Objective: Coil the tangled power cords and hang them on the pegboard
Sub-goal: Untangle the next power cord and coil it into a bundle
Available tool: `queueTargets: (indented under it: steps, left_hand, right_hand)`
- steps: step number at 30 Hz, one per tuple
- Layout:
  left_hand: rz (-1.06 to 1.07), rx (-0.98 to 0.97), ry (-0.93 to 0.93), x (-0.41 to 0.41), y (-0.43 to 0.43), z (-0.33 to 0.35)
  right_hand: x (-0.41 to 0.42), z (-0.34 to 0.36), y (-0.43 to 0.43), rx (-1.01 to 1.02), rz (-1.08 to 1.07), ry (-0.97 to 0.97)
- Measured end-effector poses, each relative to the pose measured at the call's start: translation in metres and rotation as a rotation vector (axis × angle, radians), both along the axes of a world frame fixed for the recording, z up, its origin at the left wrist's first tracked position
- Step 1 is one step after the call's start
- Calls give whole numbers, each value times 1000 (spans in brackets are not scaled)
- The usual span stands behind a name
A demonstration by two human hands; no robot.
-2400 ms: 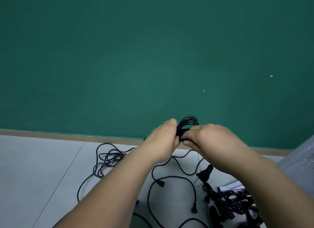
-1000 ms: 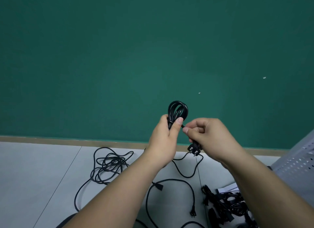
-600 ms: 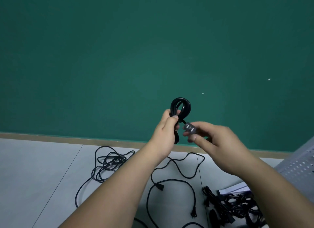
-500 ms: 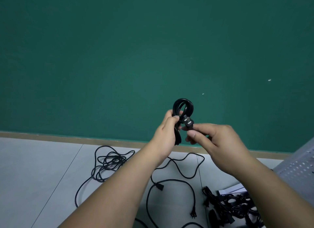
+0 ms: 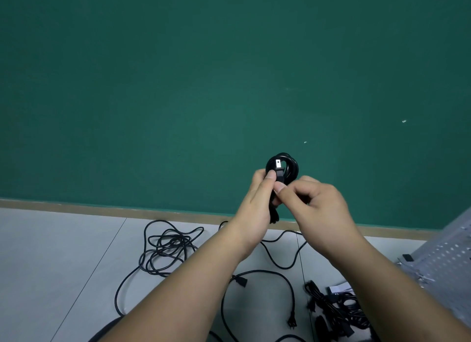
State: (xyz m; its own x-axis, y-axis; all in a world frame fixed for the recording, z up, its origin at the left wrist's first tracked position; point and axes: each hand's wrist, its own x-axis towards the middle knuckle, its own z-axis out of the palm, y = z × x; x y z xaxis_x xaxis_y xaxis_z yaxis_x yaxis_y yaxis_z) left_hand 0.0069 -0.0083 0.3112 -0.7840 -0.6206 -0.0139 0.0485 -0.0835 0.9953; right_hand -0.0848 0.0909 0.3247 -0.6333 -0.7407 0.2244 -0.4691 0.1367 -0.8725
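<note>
My left hand (image 5: 257, 204) grips a black coiled power cord (image 5: 290, 167) held up in front of the green wall, its loop sticking out above my fingers. The cord's plug (image 5: 278, 171) lies across the loop with its metal prongs pointing up. My right hand (image 5: 316, 209) pinches the cord just below the plug, fingers curled. A grey pegboard (image 5: 443, 260) leans at the right edge.
On the grey tiled floor lie a tangled black cord (image 5: 165, 247) at left, a loose cord with a plug (image 5: 257, 275) in the middle, and a pile of black cords (image 5: 339, 311) at lower right. A wooden skirting (image 5: 102, 210) runs along the green wall.
My right hand has brought the plug end up and through the top loop of the coil; the prongs now stand upright inside the loop. My left hand keeps holding the coil.
</note>
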Motion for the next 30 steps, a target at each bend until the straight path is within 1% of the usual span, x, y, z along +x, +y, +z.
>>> queueTargets:
  steps: [4, 7, 8, 9, 11, 12, 14, 17, 19, 20, 23, 25, 26, 28, 30]
  left_hand:
    - [-17, 43, 52, 1, 0, 3]
    - [-24, 48, 41, 1, -1, 4]
    - [-21, 44, 35, 0, -1, 4]
    - [-17, 40, 29, -1, 0, 5]
    - [8, 36, 42, -2, 1, 5]
    - [20, 37, 55, -1, 1, 6]
    - [35, 43, 79, -1, -1, 7]
    - [40, 24, 83, 1, 1, 12]
    - [74, 11, 75, 2, 3, 13]
    - [92, 8, 76, 1, 4, 14]
    - [138, 8, 76, -1, 3, 14]
    - [145, 42, 95, -3, 2, 14]
    - [148, 39, 99, -4, 3, 15]
    - [154, 21, 105, -5, 4, 16]
    - [197, 25, 115, -6, 2, 13]
  right_hand:
    - [-4, 4, 3, 8, 17, 28]
    - [-5, 4, 7, 35, 30, 82]
    - [-6, 3, 8, 52, 17, 160]
    - [-5, 2, 10, 79, -7, 296]
    - [1, -1, 11, 130, -65, 630]
    - [4, -2, 10, 139, -84, 744]
    - [8, -2, 9, 130, -92, 831]
    - [7, -5, 8, 111, -98, 852]
    - [7, -10, 8, 88, -111, 793]
    - [8, -14, 7, 43, -118, 713]
    - [16, -19, 3, -115, -173, 388]
    - [22, -18, -1, -146, -245, 151]
    - [24, -18, -4, -159, -280, 69]
    - [27, -19, -7, -187, -325, -16]
    - [28, -17, -8, -228, -287, -95]
